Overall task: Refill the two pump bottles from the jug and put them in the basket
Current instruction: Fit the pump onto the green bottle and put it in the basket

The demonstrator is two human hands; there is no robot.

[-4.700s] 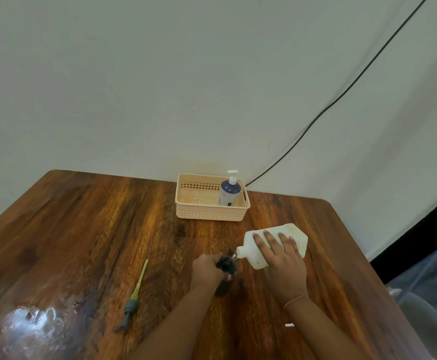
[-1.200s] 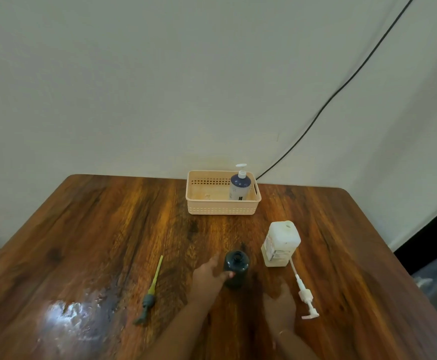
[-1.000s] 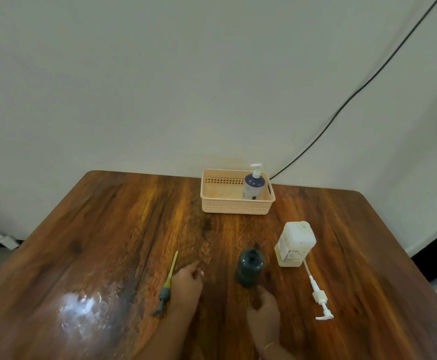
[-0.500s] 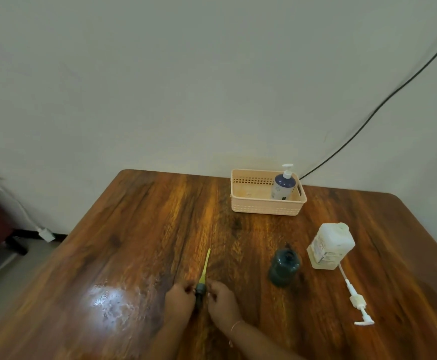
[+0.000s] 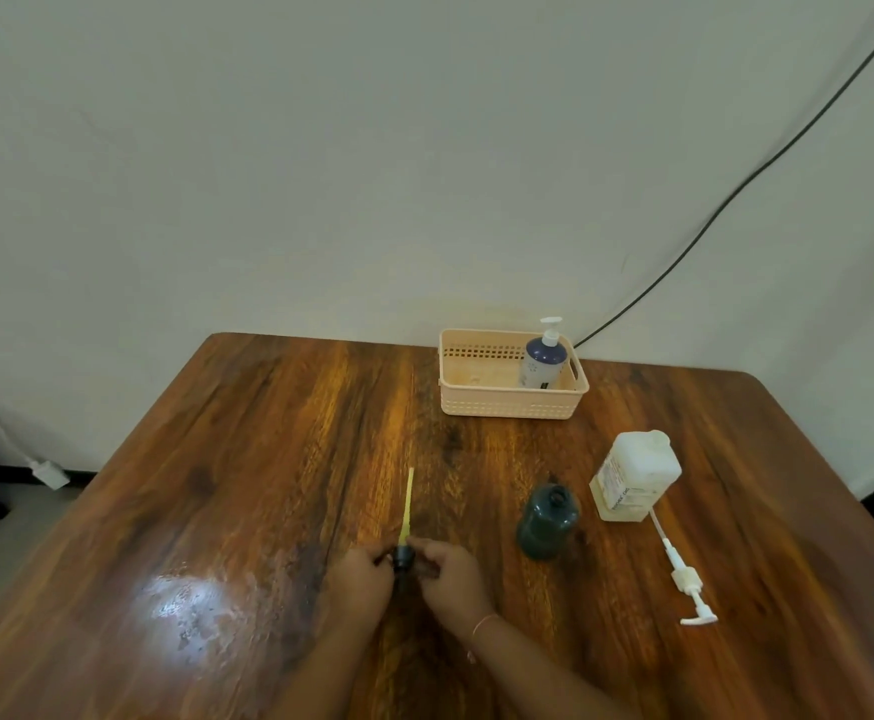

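Observation:
A dark green pump bottle (image 5: 548,522) stands uncapped on the wooden table (image 5: 247,459). Its dark pump head (image 5: 402,557) with a yellow dip tube (image 5: 407,504) lies to the left, and my left hand (image 5: 359,582) and my right hand (image 5: 450,576) both pinch that head from either side. The white jug (image 5: 635,475) stands upright to the right of the green bottle, with its cap off. A blue pump bottle (image 5: 543,358) with a white pump stands in the right end of the beige basket (image 5: 507,405) at the back of the table.
A white pump with a long tube (image 5: 681,576) lies on the table in front of the jug. A black cable (image 5: 746,179) runs down the wall behind the basket. A white plug (image 5: 50,474) hangs off the table's left side. A glossy glare patch (image 5: 190,600) shows near the front left.
The jug was set upright and let go. Both hands left the green bottle, moved left and closed on the dark pump head. The view swung left.

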